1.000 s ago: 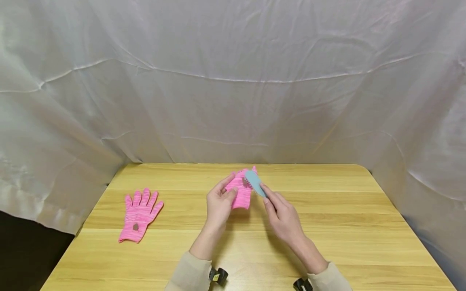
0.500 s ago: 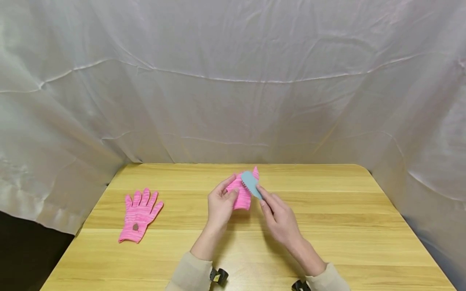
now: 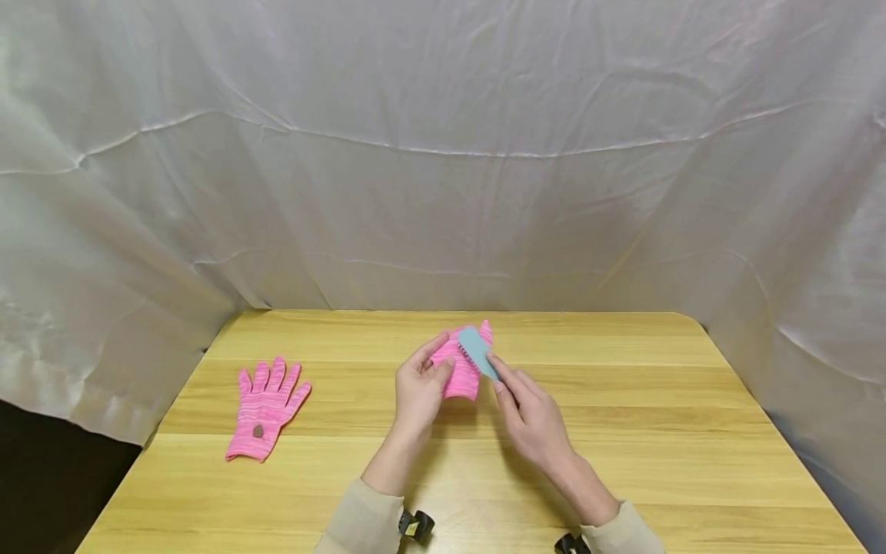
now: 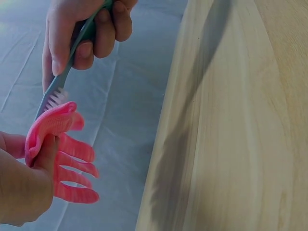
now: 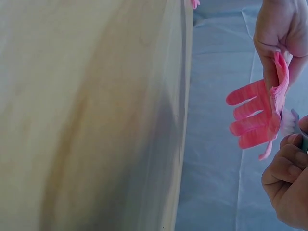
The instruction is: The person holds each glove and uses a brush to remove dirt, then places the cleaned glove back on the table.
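Observation:
A pink knitted glove (image 3: 462, 385) is held up above the table by my left hand (image 3: 420, 388), which pinches its side edge between thumb and fingers. In the left wrist view the glove's fingers (image 4: 77, 195) hang loose beneath that grip. My right hand (image 3: 533, 419) grips the handle of a blue-grey scrubbing brush (image 3: 476, 350). Its pale bristles (image 4: 57, 98) touch or nearly touch the glove's face; the brush head hides that part of the glove in the head view. In the right wrist view the bristles meet the glove (image 5: 276, 103) from the side.
A second pink glove (image 3: 266, 408) lies flat at the left of the wooden table (image 3: 657, 431), fingers pointing away, with a brown spot (image 3: 258, 432) near its cuff. Grey-white cloth (image 3: 443, 192) hangs behind and beside the table. Black wrist cameras (image 3: 417, 526) sit at both sleeves.
Since a second ago the brush has shifted slightly left and down over the glove, covering the brown spot seen on it earlier. The left hand has barely moved; the second glove lies still.

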### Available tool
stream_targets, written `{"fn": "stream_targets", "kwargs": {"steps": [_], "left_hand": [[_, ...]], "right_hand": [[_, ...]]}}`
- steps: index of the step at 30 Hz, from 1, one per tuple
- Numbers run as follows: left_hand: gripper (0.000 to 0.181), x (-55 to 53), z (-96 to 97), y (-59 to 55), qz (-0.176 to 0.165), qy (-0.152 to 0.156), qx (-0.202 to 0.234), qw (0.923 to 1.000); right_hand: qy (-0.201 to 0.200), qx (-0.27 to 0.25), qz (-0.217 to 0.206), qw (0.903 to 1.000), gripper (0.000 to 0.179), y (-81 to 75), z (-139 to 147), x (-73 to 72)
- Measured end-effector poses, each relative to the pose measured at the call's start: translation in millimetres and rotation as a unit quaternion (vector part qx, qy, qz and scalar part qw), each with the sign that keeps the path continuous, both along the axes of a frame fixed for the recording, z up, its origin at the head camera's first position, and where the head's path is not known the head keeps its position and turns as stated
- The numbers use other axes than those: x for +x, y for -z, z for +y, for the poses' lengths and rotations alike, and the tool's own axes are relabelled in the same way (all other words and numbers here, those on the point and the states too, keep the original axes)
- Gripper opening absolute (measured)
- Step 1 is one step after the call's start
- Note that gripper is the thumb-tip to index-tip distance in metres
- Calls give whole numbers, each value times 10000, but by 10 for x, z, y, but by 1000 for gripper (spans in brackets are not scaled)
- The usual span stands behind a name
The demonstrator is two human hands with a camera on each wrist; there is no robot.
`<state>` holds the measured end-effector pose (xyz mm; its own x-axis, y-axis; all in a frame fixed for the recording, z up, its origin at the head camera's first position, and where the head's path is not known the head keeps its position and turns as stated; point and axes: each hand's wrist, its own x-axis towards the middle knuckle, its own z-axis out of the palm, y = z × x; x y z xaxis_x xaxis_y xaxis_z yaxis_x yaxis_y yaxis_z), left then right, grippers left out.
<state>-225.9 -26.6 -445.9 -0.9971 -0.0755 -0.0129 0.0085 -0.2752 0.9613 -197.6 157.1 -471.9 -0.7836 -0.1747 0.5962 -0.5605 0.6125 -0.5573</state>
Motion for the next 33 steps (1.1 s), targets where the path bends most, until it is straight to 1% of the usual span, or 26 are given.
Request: {"fn": "stream_targets", "kwargs": {"steps": [4, 11, 17, 26, 29, 33], "left_hand": [[44, -9, -4, -4, -46, -8, 46, 10000], [43, -5, -5, -5, -23, -74, 2, 10000], [44, -10, -8, 1, -27, -82, 5, 10000], [43, -17, -17, -28, 5, -285, 70, 9996], [43, -28, -26, -21, -14, -295, 77, 9995], [43, -22, -24, -21, 55, -299, 70, 9995]], "right_hand": [[49, -14, -103, 9999, 45, -6, 9, 1], [87, 13, -30, 10000, 45, -17, 23, -8], [121, 13, -65, 9999, 45, -16, 29, -6], [291, 35, -253, 9993, 45, -17, 52, -18], [319, 61, -274, 9991, 45, -22, 57, -18], [331, 70, -236, 9991, 45, -25, 56, -17]]}}
